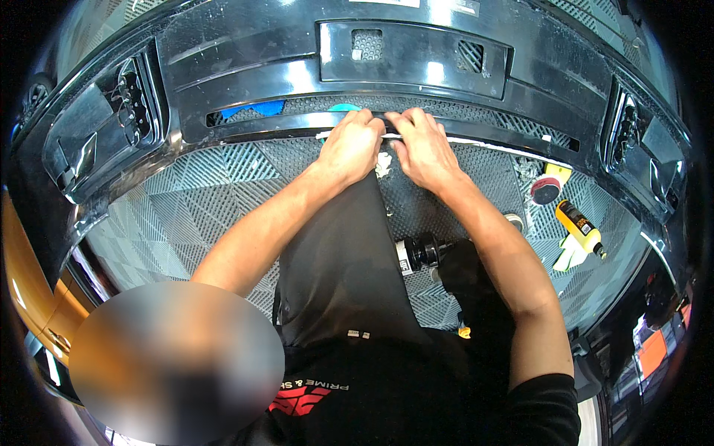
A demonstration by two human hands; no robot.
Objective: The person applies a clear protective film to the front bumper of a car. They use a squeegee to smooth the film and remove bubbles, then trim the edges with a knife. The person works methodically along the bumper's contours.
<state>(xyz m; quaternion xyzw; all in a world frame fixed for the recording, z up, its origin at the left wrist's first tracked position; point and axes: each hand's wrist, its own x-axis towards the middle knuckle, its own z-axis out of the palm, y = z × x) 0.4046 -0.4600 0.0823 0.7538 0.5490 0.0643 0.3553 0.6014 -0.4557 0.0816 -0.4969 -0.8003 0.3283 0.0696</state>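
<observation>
Bumper (416,56) is spanning the upper part of the view in a broad curve, its black surface gleaming under bright reflections and showing whitish specks and faint scuffs. A rectangular panel is framing two small openings at its middle, a long, narrow slot is running beneath, and recessed housings are sitting toward both ends. Along the lower edge, a thin white strip (509,150) is following the curve to the right.

The bumper is extending beyond both hands, to either side and above, with its lower bar running right under them. Near its middle, the left grip (352,141) is curling over the bar, fingers bent and drawn together; what they are pinching is hidden. Just beside it, the right grip (428,149) is straddling the lower edge, fingers resting on the bar and thumb reaching below, slightly apart from them. Whether either is clamping the white strip, I cannot tell. Below the bumper, patterned floor tiles (201,193) are showing.
</observation>
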